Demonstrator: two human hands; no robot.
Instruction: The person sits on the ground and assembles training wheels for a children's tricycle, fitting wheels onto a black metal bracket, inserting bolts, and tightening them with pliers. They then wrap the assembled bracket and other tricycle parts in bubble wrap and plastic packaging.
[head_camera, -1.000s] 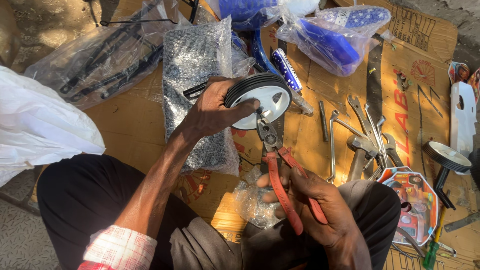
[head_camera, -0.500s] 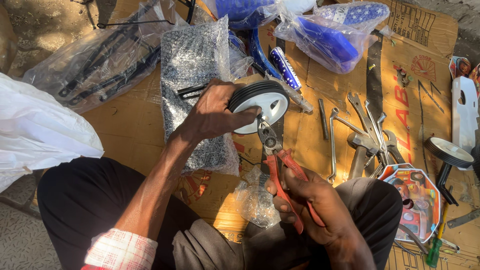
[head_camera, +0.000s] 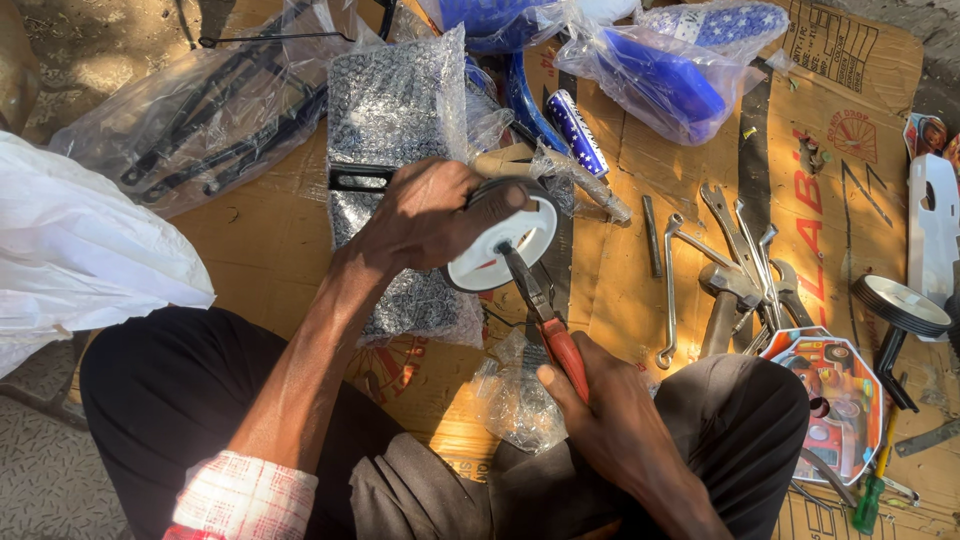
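Observation:
My left hand (head_camera: 425, 215) grips a small white wheel with a black tyre (head_camera: 510, 245), holding it on edge over the cardboard. My right hand (head_camera: 610, 410) is closed on the red handles of a pair of pliers (head_camera: 545, 310). The pliers' jaws sit at the hub in the wheel's middle. A black bracket (head_camera: 355, 180) sticks out to the left from behind the wheel, past my left hand.
Several spanners and a hammer (head_camera: 735, 265) lie on the cardboard (head_camera: 620, 300) to the right. A second small wheel (head_camera: 900, 305) rests at the far right. Bubble wrap (head_camera: 395, 120), bagged blue parts (head_camera: 660, 75) and bagged black parts (head_camera: 215, 110) lie beyond. A white bag (head_camera: 75, 255) is at left.
The wheel and my left hand have stayed over the cardboard. My right hand has closed the pliers' handles together and the jaws now sit on the hub.

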